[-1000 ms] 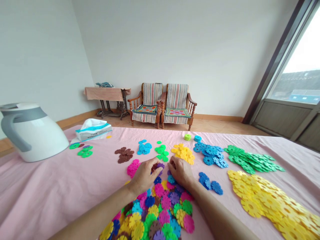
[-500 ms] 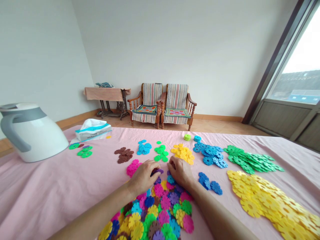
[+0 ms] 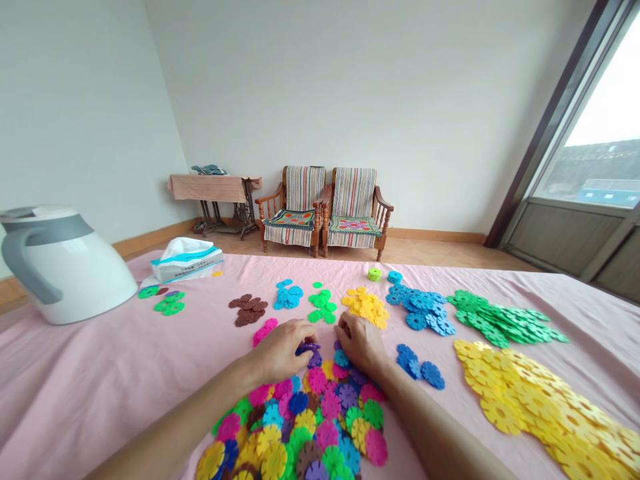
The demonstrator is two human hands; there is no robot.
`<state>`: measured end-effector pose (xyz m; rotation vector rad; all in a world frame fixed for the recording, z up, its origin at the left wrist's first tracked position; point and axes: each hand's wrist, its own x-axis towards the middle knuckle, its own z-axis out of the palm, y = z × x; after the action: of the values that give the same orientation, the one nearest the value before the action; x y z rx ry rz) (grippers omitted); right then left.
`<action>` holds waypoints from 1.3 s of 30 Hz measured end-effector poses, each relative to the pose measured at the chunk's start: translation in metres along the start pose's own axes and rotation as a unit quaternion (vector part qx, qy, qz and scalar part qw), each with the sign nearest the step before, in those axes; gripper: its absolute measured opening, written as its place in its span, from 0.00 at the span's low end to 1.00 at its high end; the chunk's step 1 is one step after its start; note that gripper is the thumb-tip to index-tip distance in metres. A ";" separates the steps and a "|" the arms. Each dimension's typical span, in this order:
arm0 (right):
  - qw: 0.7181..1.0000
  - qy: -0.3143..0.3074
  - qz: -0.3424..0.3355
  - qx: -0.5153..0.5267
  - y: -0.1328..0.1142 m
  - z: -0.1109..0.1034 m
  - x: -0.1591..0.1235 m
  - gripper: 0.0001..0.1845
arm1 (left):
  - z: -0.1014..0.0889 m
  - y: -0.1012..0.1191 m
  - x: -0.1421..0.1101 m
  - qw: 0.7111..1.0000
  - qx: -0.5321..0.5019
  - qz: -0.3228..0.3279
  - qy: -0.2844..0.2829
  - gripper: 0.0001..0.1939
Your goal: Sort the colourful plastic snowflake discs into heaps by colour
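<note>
Over the near edge of the mixed heap of plastic flower discs on the pink sheet, the left hand seems closed on a purple disc, sorting by colour apparently, calling for a lift clear, while the right hand's grip can't be told.

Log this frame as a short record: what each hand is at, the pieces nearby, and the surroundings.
Left hand: at purple plastic snowflake discs; grip unclear
Right hand: at the top edge of the mixed-colour disc pile
Sorted piles: yellow discs, green discs, blue discs, brown discs
Surface: pink cloth
Other items: white jug, tissue pack
Background: two wooden armchairs
</note>
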<state>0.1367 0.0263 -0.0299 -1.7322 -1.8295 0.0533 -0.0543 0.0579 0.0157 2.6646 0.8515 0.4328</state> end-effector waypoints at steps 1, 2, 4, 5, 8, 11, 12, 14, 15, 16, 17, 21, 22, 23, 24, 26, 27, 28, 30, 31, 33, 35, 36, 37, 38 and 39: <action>1.000 0.001 -0.002 0.000 0.000 0.000 0.000 0.06 | -0.002 0.001 -0.001 1.000 0.001 0.008 -0.011 0.10; 1.000 0.003 -0.005 0.001 0.000 0.000 0.000 0.06 | -0.003 0.001 -0.001 1.000 0.001 0.016 -0.021 0.11; 1.000 0.007 -0.008 0.003 0.001 0.000 0.000 0.07 | -0.007 0.004 -0.002 0.999 -0.001 0.029 -0.038 0.13; 1.000 0.008 -0.008 0.003 0.001 0.001 0.000 0.07 | -0.009 0.005 -0.003 0.999 -0.002 0.033 -0.042 0.14; 1.000 0.009 -0.008 0.003 0.001 0.001 0.000 0.07 | -0.013 0.009 -0.005 0.997 -0.009 0.046 -0.058 0.17; 1.000 0.006 -0.006 0.006 0.001 0.001 0.000 0.07 | -0.013 0.010 -0.007 0.996 -0.002 0.058 -0.073 0.21; 1.000 0.006 -0.006 0.007 0.001 0.001 0.000 0.07 | -0.013 0.011 -0.008 0.995 0.005 0.061 -0.074 0.22; 1.000 0.006 -0.007 0.008 0.001 0.001 0.000 0.07 | -0.011 0.012 -0.008 0.995 0.020 0.065 -0.070 0.22; 1.000 0.008 -0.009 0.008 0.001 0.001 -0.001 0.07 | -0.010 0.012 -0.009 0.995 0.026 0.066 -0.068 0.22; 1.000 0.010 -0.011 0.008 0.001 0.002 -0.001 0.07 | -0.009 0.013 -0.009 0.995 0.030 0.068 -0.066 0.22; 1.000 0.011 -0.012 0.007 0.002 0.002 -0.001 0.07 | -0.009 0.014 -0.009 0.995 0.032 0.068 -0.064 0.21; 1.000 0.010 -0.011 0.007 0.002 0.003 0.000 0.07 | -0.008 0.015 -0.007 0.996 0.025 0.069 -0.051 0.18; 1.000 0.009 -0.010 0.007 0.002 0.003 0.000 0.07 | -0.008 0.015 -0.007 0.996 0.023 0.069 -0.047 0.18; 1.000 0.008 -0.010 0.007 0.002 0.002 0.000 0.07 | -0.007 0.015 -0.006 0.996 0.020 0.069 -0.044 0.17; 1.000 0.008 -0.009 0.007 0.002 0.002 0.000 0.07 | -0.007 0.015 -0.006 0.997 0.017 0.068 -0.041 0.17; 1.000 0.008 -0.010 0.007 0.001 0.002 0.000 0.07 | -0.006 0.015 -0.004 0.998 0.010 0.063 -0.031 0.17; 1.000 0.009 -0.010 0.007 0.001 0.002 0.000 0.07 | -0.005 0.015 -0.004 0.998 0.007 0.059 -0.024 0.17; 1.000 0.010 -0.011 0.007 0.001 0.002 -0.001 0.07 | -0.004 0.015 -0.003 0.998 0.005 0.056 -0.017 0.16; 1.000 0.014 -0.014 0.006 0.001 0.002 -0.001 0.08 | -0.002 0.015 -0.002 0.999 0.007 0.048 -0.003 0.15; 1.000 0.014 -0.015 0.006 0.001 0.002 -0.001 0.08 | -0.001 0.014 -0.002 0.999 0.009 0.044 0.003 0.14; 1.000 0.015 -0.015 0.005 0.002 0.002 -0.001 0.07 | 0.000 0.013 -0.001 0.999 0.012 0.036 0.012 0.12; 1.000 0.013 -0.014 0.004 0.002 0.002 -0.001 0.07 | 0.002 0.012 -0.001 0.999 0.011 0.031 0.020 0.12; 1.000 0.013 -0.014 0.004 0.002 0.002 -0.001 0.07 | 0.002 0.011 -0.001 0.999 0.008 0.029 0.025 0.12; 1.000 0.012 -0.015 0.004 0.002 0.002 -0.001 0.07 | 0.002 0.010 -0.001 0.999 0.006 0.028 0.028 0.12; 1.000 0.012 -0.015 0.004 0.002 0.002 -0.001 0.07 | 0.003 0.009 -0.001 0.999 0.003 0.028 0.031 0.12; 1.000 0.012 -0.015 0.004 0.002 0.002 -0.001 0.07 | 0.003 0.009 -0.001 0.999 0.000 0.028 0.031 0.12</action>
<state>0.1373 0.0270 -0.0330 -1.6921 -1.8350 0.0261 -0.0493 0.0499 0.0164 2.6924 0.7955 0.5310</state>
